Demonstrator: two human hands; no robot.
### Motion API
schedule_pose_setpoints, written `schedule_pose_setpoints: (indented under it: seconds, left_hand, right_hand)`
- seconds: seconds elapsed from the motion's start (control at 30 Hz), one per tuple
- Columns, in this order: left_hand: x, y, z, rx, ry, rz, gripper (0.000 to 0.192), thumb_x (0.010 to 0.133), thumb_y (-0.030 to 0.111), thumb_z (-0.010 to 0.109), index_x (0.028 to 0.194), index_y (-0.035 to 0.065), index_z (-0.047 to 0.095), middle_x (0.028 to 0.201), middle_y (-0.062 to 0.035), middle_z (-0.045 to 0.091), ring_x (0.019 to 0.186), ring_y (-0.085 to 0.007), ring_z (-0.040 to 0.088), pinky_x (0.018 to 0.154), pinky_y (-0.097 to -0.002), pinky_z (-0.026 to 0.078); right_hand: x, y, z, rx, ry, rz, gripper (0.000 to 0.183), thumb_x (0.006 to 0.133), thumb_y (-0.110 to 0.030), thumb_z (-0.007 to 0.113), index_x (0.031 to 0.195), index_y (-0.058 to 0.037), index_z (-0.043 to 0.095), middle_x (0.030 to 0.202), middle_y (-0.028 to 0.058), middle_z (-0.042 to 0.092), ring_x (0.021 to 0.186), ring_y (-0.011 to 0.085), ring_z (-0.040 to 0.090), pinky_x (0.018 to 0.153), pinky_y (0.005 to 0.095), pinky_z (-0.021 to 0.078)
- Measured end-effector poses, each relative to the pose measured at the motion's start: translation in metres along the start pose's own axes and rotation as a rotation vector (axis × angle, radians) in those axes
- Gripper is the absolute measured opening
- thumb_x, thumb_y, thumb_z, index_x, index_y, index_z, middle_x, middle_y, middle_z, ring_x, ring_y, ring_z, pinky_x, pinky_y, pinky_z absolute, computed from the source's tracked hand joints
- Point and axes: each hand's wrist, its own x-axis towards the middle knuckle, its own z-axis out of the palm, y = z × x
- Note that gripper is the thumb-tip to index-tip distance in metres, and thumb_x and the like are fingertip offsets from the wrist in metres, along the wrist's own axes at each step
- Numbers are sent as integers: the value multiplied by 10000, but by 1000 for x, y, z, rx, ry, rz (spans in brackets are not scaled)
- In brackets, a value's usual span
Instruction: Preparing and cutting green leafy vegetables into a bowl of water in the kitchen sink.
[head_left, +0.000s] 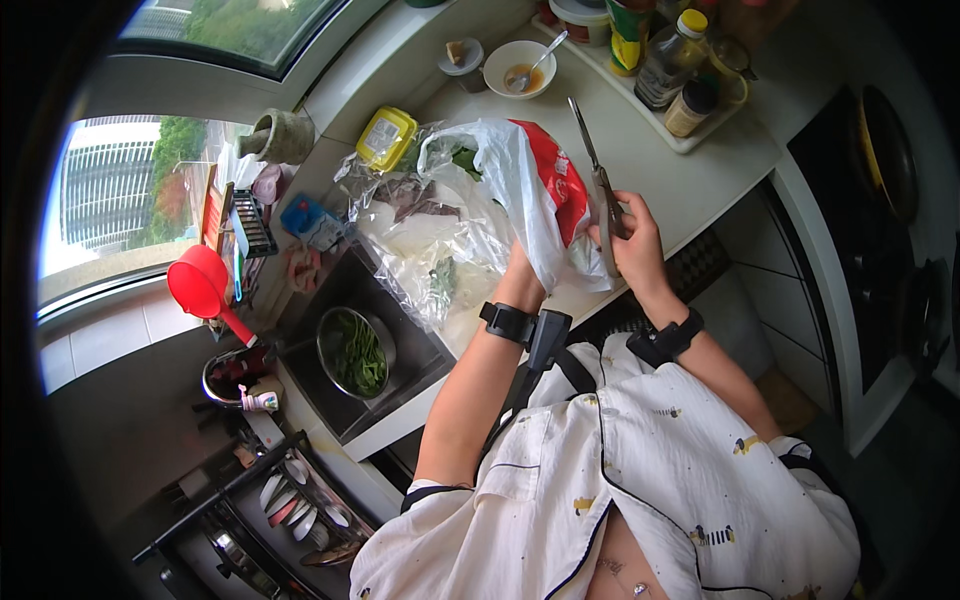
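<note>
My right hand (637, 244) grips a pair of metal scissors (604, 196), whose blades point away from me over the counter. My left forearm reaches under a white and red plastic bag (517, 169); the left hand itself is mostly covered by the bag, so its fingers do not show. Green leaves (466, 160) show at the bag's far side. Clear plastic wrapping (420, 255) lies crumpled to the left of the bag, with some leafy greens (442, 277) in or under it. A yellow-lidded container (387, 139) stands behind the wrapping.
A metal bowl of greens (360, 356) sits in the dark sink (315, 416) at left. A white bowl with a spoon (498, 64) stands at the back, near a tray (686, 144) of bottles. A red ladle (198, 281) and stone mortar (289, 137) are by the window; a stove (840, 225) is at right.
</note>
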Motion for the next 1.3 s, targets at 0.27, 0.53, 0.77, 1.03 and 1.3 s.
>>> schedule_pose_setpoints:
  seconds: [0.27, 0.53, 0.77, 1.03, 1.3]
  left_hand:
    - [-10, 22, -18, 120, 114, -105, 219, 887, 148, 572, 1052, 5, 591, 915, -92, 634, 769, -210, 639, 672, -337, 556]
    - [-9, 68, -27, -170, 283, -292, 267, 778, 54, 654, 1024, -8, 571, 919, -136, 653, 765, -260, 664, 734, -408, 571]
    - [-46, 78, 25, -27, 303, -156, 203, 826, 78, 576, 994, -26, 526, 850, -142, 626, 709, -251, 642, 767, -477, 567]
    - [-16, 54, -25, 44, 300, 107, 177, 809, 87, 644, 964, 7, 617, 858, -75, 646, 757, -192, 637, 690, -343, 543]
    - [-18, 36, -15, 296, 201, 54, 305, 883, 220, 581, 1091, -2, 575, 923, -93, 607, 810, -213, 616, 746, -370, 520]
  right_hand:
    - [8, 17, -29, -239, 40, -146, 314, 810, -47, 645, 1096, -52, 516, 737, 89, 642, 667, 142, 609, 608, 300, 474]
    - [38, 33, -61, -673, 205, -169, 368, 777, -75, 653, 1118, -132, 526, 778, 137, 638, 729, 330, 643, 631, 396, 490]
    - [66, 32, -68, -649, 295, -222, 393, 787, -77, 650, 1149, -137, 509, 818, 141, 656, 786, 336, 651, 670, 408, 491]
    - [15, -34, -21, -299, 71, -403, 419, 778, 27, 613, 1160, -131, 542, 892, 42, 670, 686, 143, 595, 625, 273, 481]
    - [-22, -62, 13, -314, -415, -400, 479, 722, 33, 664, 1158, -118, 536, 912, 66, 648, 705, 138, 617, 601, 265, 491]
